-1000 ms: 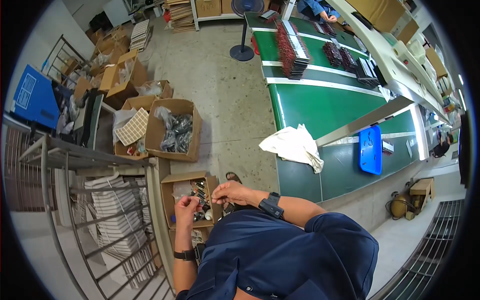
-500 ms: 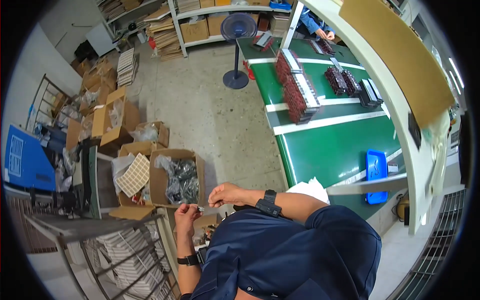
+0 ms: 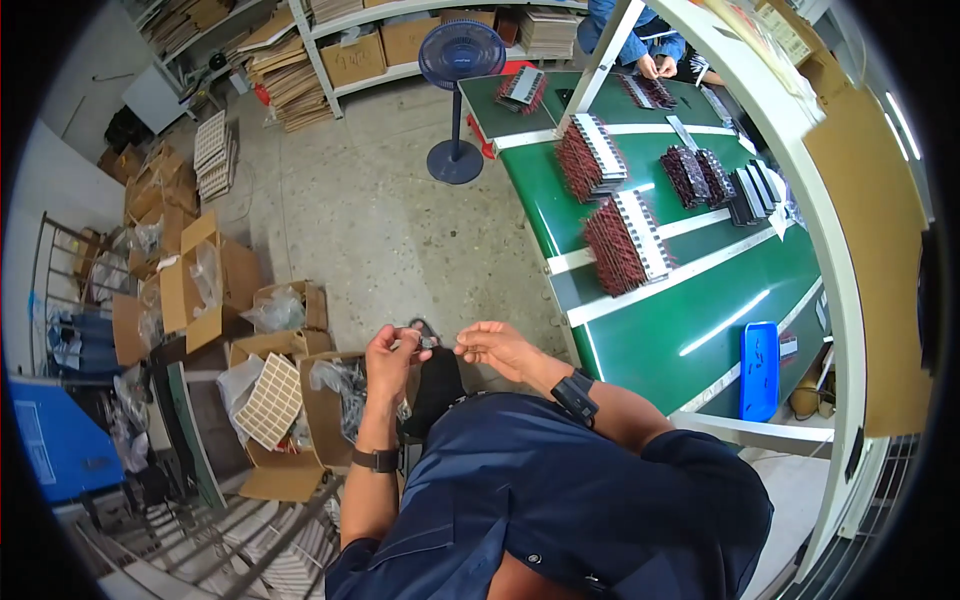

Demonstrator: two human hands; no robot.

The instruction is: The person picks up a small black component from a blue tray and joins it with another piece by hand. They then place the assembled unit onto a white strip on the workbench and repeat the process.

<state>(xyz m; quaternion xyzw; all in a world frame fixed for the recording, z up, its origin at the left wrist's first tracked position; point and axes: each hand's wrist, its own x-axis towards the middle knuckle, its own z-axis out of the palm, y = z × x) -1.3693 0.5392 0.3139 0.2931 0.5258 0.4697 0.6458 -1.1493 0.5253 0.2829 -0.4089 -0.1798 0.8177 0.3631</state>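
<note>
My left hand is raised in front of my body, thumb and fingers closed on a small metallic part. What kind of part it is, I cannot make out. Just to its right is my right hand, its thumb and fingertips pinched together and pointing toward the part, with a small gap between the hands. Anything between those right fingertips is too small to see. Below and left of my left hand stands an open cardboard box holding clear plastic bags of dark pieces.
A green-topped table at right carries red-and-silver stacked parts and a blue tray. Cardboard boxes with plastic bags and a grid-patterned tray fill the left. A floor fan stands ahead. A co-worker's hands are at the table's far end.
My view has turned and shifted toward the table. Both hands have moved forward and to the right, away from the box of bags. The left still grips the small part.
</note>
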